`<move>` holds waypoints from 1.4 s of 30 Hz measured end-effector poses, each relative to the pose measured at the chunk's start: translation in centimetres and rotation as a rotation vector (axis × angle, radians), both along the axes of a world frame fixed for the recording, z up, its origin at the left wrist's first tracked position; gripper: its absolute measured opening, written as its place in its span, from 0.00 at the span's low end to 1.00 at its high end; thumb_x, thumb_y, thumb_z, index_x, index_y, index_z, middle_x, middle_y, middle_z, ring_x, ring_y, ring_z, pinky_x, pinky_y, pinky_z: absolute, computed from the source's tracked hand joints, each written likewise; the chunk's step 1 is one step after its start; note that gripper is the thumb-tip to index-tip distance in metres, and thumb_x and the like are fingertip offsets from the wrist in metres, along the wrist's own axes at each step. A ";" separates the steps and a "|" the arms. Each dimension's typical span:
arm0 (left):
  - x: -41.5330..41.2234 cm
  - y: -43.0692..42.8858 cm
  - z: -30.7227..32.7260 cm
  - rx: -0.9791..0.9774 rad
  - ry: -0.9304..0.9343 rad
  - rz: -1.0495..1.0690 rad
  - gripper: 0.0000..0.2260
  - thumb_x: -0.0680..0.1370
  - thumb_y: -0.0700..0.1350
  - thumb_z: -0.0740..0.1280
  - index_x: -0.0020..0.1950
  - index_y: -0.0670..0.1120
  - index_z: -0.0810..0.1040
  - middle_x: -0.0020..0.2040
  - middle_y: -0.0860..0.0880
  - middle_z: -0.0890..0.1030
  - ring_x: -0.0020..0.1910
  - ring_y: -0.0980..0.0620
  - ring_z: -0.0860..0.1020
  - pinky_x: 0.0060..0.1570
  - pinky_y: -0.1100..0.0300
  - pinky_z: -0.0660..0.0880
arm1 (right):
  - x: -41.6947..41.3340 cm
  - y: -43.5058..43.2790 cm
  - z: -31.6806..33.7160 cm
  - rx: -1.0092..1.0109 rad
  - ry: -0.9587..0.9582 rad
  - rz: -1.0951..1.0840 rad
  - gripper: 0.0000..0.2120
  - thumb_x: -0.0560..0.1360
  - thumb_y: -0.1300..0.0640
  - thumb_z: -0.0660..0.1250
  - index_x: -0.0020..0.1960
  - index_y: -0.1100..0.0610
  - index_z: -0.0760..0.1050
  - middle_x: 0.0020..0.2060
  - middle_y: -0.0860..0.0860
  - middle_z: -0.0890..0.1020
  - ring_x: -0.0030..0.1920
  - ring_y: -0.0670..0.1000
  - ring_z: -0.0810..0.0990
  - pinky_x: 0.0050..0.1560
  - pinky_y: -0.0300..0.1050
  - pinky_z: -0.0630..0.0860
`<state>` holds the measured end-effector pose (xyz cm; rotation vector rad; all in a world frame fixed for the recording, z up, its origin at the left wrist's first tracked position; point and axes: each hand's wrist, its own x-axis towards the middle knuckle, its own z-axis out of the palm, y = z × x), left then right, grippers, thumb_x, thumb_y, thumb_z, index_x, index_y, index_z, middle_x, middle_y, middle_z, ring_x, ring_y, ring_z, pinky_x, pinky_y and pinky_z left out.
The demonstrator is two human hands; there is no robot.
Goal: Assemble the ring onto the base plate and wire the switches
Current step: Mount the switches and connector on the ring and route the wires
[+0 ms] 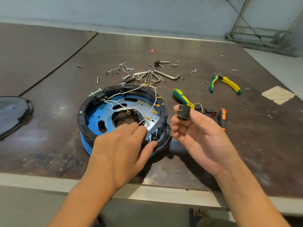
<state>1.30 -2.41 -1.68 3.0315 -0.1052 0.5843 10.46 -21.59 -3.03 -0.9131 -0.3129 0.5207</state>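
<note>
L hand (121, 145) pinches wire (141, 122) inside ring (82, 122) nr front edge of tabletop (49, 145), fingers curled, while R hand (196, 135), just right of ring, grips switch (184, 112) btw thumb & fingertips.

Your dark brown worktable (49, 63): parts in the middle, tools to your right.
The blue base plate (95, 120) sits in front of you with the black ring (82, 118) on it, and a black cover (14, 113) lies at the far left. Behind the plate are loose screws (114, 70) and hex keys (167, 75). To your right lie a green-yellow screwdriver (181, 97), rocker switches (210, 111), an orange-black screwdriver (222, 117), pliers (229, 83) and a paper scrap (277, 95).
</note>
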 end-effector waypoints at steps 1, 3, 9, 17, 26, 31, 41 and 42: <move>0.0 0.0 0.0 -0.002 -0.004 0.003 0.17 0.79 0.61 0.55 0.43 0.52 0.76 0.35 0.56 0.74 0.31 0.55 0.72 0.24 0.65 0.57 | 0.0 0.0 0.0 0.011 0.004 -0.007 0.16 0.79 0.53 0.63 0.61 0.60 0.81 0.47 0.57 0.84 0.46 0.53 0.81 0.47 0.46 0.79; 0.0 0.0 -0.1 -0.007 -0.009 0.003 0.17 0.79 0.61 0.55 0.43 0.52 0.77 0.35 0.56 0.74 0.31 0.55 0.72 0.23 0.64 0.61 | 0.0 0.1 0.0 -0.014 -0.018 -0.010 0.16 0.79 0.52 0.64 0.61 0.59 0.81 0.48 0.58 0.84 0.46 0.53 0.81 0.46 0.46 0.79; 0.1 0.3 -0.6 -0.017 -0.052 -0.019 0.17 0.79 0.61 0.56 0.43 0.51 0.76 0.35 0.55 0.74 0.32 0.54 0.72 0.23 0.59 0.68 | -0.3 0.1 0.1 -0.302 -0.310 -0.014 0.13 0.81 0.55 0.62 0.63 0.54 0.79 0.53 0.59 0.84 0.49 0.54 0.82 0.49 0.45 0.79; 0.1 0.6 -0.6 -0.127 -0.093 -0.059 0.18 0.79 0.63 0.60 0.52 0.50 0.80 0.42 0.55 0.79 0.38 0.54 0.77 0.28 0.56 0.74 | -0.2 -0.6 0.5 -0.431 -0.401 0.069 0.12 0.80 0.58 0.64 0.60 0.62 0.79 0.47 0.59 0.86 0.44 0.55 0.84 0.49 0.45 0.82; 0.3 1.0 -0.1 -0.159 -0.039 -0.119 0.19 0.75 0.65 0.63 0.48 0.51 0.79 0.39 0.57 0.77 0.37 0.56 0.75 0.29 0.57 0.75 | -0.5 -0.4 0.5 -0.672 -0.598 0.040 0.06 0.79 0.56 0.68 0.51 0.54 0.83 0.32 0.47 0.83 0.30 0.43 0.77 0.35 0.38 0.76; 0.2 0.8 -0.1 -0.148 -0.051 -0.106 0.18 0.76 0.65 0.62 0.48 0.51 0.79 0.39 0.56 0.78 0.37 0.55 0.77 0.28 0.55 0.75 | -0.7 -0.2 0.5 -0.722 -0.638 0.055 0.05 0.78 0.56 0.69 0.49 0.52 0.84 0.34 0.40 0.83 0.34 0.39 0.79 0.37 0.28 0.72; -0.1 0.7 -0.4 -0.103 -0.090 -0.125 0.19 0.78 0.66 0.61 0.63 0.57 0.75 0.47 0.57 0.78 0.41 0.56 0.78 0.26 0.59 0.70 | -0.9 0.2 0.7 -0.686 -0.574 0.053 0.09 0.80 0.64 0.65 0.52 0.55 0.83 0.30 0.42 0.82 0.32 0.40 0.79 0.38 0.31 0.74; -0.1 0.7 -0.5 -0.098 -0.095 -0.129 0.19 0.78 0.66 0.61 0.63 0.57 0.75 0.47 0.57 0.78 0.41 0.56 0.78 0.26 0.60 0.69 | -0.9 0.2 0.8 -0.685 -0.560 0.047 0.09 0.80 0.63 0.65 0.53 0.55 0.83 0.30 0.43 0.82 0.32 0.41 0.78 0.38 0.34 0.75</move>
